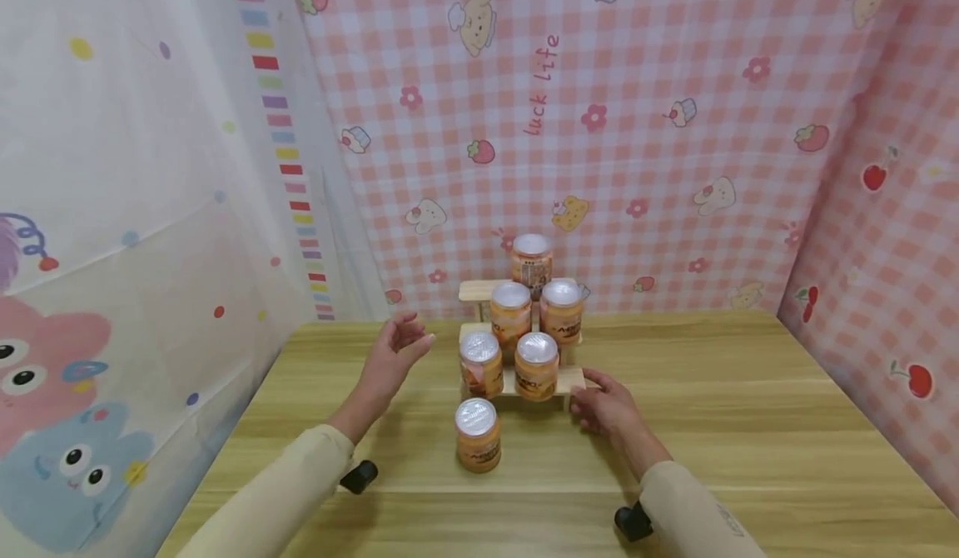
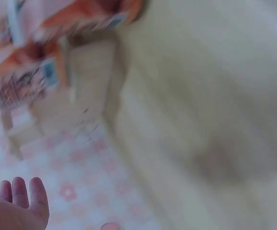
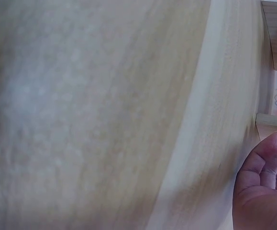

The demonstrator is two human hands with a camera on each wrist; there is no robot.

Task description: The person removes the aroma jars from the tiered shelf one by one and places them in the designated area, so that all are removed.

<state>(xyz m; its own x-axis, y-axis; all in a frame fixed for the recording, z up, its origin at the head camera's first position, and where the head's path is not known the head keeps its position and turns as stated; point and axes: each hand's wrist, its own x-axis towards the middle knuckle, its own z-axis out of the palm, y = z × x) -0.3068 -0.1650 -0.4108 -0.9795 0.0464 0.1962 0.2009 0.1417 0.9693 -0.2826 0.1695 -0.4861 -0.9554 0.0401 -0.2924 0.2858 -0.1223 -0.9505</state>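
Observation:
A small three-step wooden rack carries several orange-labelled cans with silvery tops. One can stands on the top step, two, including a can, on the middle step, and two, including a can, on the lowest. Another can stands upright on the table in front. My left hand is raised left of the rack, fingers loosely bent, holding nothing. At the rack's right end, my right hand has its relaxed fingertips at the lowest step; the right wrist view shows them beside a wooden edge.
The wood-grain table runs up to a pink checked cloth behind the rack. A white patterned cloth hangs at the left, another pink cloth at the right. Black wrist-camera pieces sit by both sleeves.

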